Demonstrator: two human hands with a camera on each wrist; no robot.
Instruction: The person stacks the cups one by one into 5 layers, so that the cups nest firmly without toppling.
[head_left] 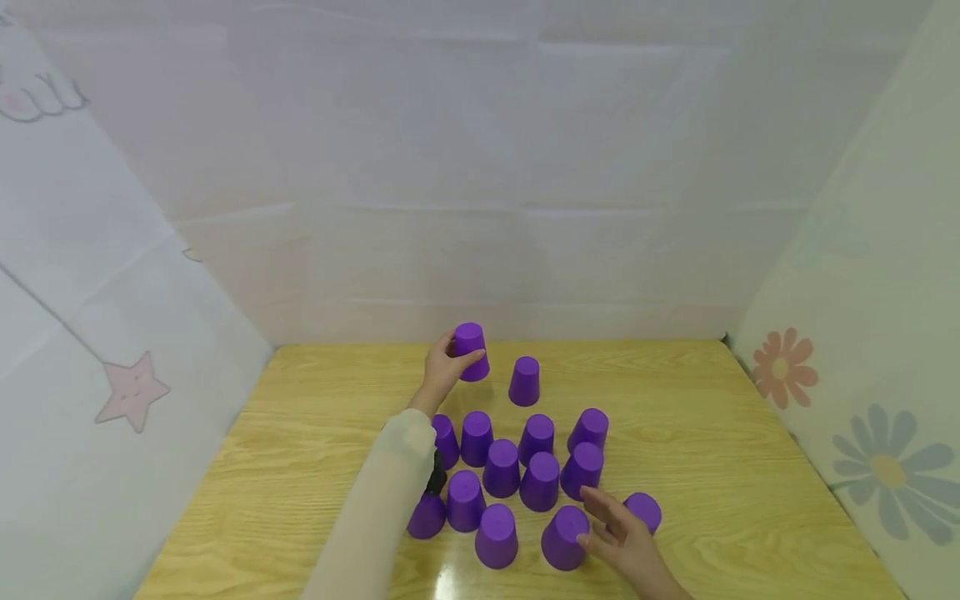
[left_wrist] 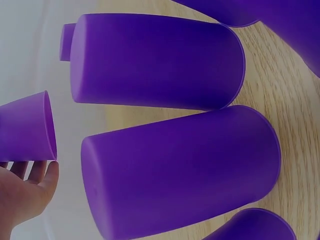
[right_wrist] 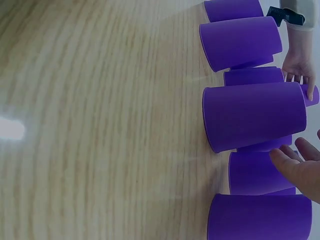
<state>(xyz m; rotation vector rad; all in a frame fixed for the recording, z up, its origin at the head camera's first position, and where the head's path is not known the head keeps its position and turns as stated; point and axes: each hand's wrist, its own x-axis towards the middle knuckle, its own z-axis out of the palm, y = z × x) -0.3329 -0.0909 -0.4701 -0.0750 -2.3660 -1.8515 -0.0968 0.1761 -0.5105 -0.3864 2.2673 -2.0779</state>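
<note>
My left hand (head_left: 442, 368) grips a purple cup (head_left: 470, 343) at the back of the table, its mouth facing down. In the left wrist view that cup (left_wrist: 25, 127) looks raised, with the fingers and thumb around its side. Just to its right a single purple cup (head_left: 525, 383) stands upside down. My right hand (head_left: 628, 550) is at the front right with fingers loosely spread, between a front cup (head_left: 564, 540) and a cup (head_left: 645, 510) partly hidden behind it. Whether a fingertip touches the front cup, I cannot tell.
Several more upside-down purple cups (head_left: 502, 471) stand close together in the middle of the wooden table (head_left: 712, 450). My left forearm passes over the group's left side and hides part of it. A white cloth wall (head_left: 480, 250) rises behind the table, with printed cloths at both sides.
</note>
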